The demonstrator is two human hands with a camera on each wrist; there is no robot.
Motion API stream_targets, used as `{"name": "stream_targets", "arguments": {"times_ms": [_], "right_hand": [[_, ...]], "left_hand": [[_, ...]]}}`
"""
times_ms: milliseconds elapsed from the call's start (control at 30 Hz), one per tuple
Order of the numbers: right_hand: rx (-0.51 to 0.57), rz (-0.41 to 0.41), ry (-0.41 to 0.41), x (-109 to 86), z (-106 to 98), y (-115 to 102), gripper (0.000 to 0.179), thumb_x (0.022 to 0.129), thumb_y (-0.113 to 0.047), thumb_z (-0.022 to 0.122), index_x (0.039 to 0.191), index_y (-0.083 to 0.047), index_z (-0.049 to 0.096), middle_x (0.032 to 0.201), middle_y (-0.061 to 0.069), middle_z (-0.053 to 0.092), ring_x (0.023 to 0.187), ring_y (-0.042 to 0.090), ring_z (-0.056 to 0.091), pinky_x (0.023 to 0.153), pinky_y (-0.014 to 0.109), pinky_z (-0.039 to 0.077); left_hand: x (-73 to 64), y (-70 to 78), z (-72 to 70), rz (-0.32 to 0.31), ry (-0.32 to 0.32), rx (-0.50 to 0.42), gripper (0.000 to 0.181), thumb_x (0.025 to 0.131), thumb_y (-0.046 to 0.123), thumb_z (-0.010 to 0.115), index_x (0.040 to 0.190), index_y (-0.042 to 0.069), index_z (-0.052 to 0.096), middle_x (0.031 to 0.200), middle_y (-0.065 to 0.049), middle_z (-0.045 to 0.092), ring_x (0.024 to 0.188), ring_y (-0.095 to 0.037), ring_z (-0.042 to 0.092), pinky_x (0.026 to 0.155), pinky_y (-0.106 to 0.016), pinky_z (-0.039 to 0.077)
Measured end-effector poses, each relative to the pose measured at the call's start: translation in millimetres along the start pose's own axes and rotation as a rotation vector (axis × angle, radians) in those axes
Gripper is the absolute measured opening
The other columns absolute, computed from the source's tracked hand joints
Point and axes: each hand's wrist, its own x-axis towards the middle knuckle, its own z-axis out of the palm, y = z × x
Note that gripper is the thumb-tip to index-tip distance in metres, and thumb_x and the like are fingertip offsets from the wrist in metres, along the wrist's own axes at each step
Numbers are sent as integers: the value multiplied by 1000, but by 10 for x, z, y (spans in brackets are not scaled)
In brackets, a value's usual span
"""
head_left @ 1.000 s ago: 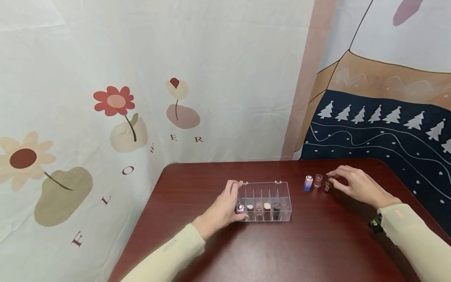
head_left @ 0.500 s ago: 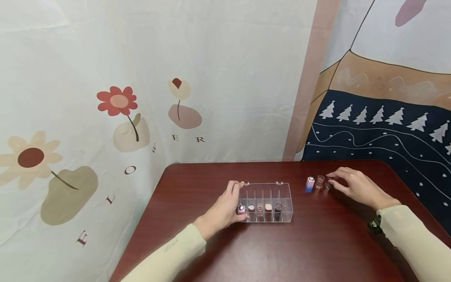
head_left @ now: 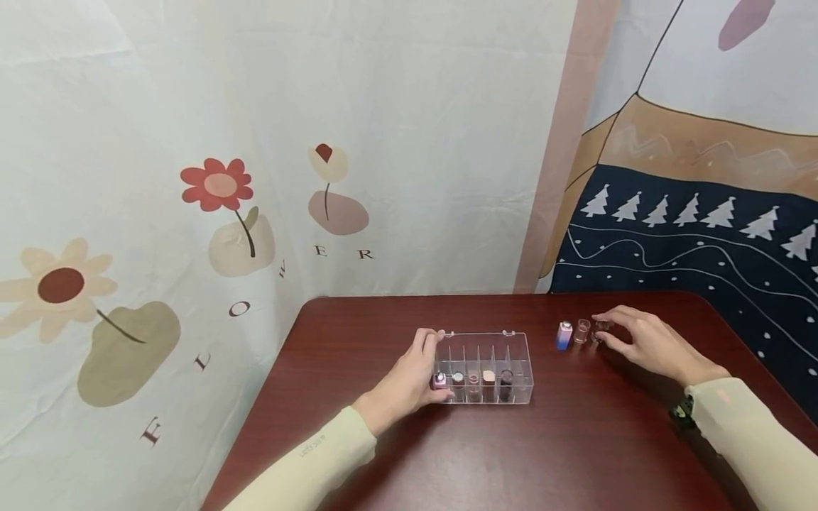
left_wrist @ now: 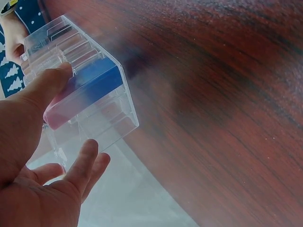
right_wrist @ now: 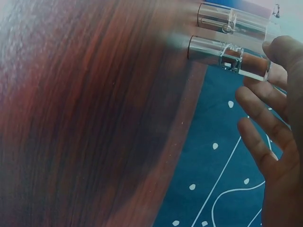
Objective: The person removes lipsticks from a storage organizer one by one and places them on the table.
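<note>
My left hand (head_left: 405,376) grips the left end of a clear divided box (head_left: 522,389), thumb at the front and fingers behind. Inside the box's front row stand several lipsticks, including a dark one (head_left: 506,387) and a pink-and-blue one (left_wrist: 97,85) beside my left thumb. My right hand (head_left: 652,348) is at the upper end of a clear, brown-tinted lipstick tube (right_wrist: 208,50) standing on the table. The thumb and fingers are spread on either side of it. Left of that tube stand another clear tube (head_left: 581,331) and a pink-to-blue lipstick (head_left: 564,336).
Everything rests on a dark red-brown wooden table (head_left: 562,454). A pale cloth with flower prints (head_left: 415,142) hangs behind it, and a navy cloth with white trees (head_left: 690,248) hangs at the right. The back row of the box has thin upright dividers.
My right thumb and fingers have spread apart around the clear tube, which now shows between them. The left hand keeps its grip on the box. The head view has shifted slightly.
</note>
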Motion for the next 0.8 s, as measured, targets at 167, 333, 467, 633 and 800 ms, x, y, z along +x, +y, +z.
{"name": "stream_targets", "arguments": {"times_ms": [167,333,467,633,800], "right_hand": [[-11,-14,23,-2,-8,-37,42,100,-18,93,139,-8,81,134,17,82,120,39,79,102,71,67],[-21,-49,81,0,-19,-89,45,96,-15,96,138,-9,82,133,16,81,119,39,78,101,73,66],[-15,-48,105,-17,-33,-162,48,94,-14,97,138,-10,81,134,17,80,122,41,74,102,76,62],[-18,-55,110,-10,-60,-298,52,92,-14,99,140,-12,81,136,16,79,125,39,71,103,73,60],[-41,-101,135,19,-81,-462,54,89,-13,100,140,-13,81,134,11,80,122,31,72,101,62,61]], "left_hand": [[8,1,9,-4,6,-2,108,82,28,110,162,-8,46,153,-21,52,120,-30,72,110,-36,69],[10,-1,10,4,14,-4,109,81,26,111,161,-9,46,152,-22,52,115,-29,73,108,-36,70],[12,4,9,-3,2,-16,111,82,27,110,164,-9,44,153,-22,52,115,-28,72,110,-36,69],[18,-6,25,-8,-6,-17,114,83,30,110,166,-9,43,155,-22,51,119,-30,73,111,-36,69],[27,-27,29,0,1,-18,113,83,31,109,166,-9,43,154,-23,52,129,-34,71,116,-38,67]]}}
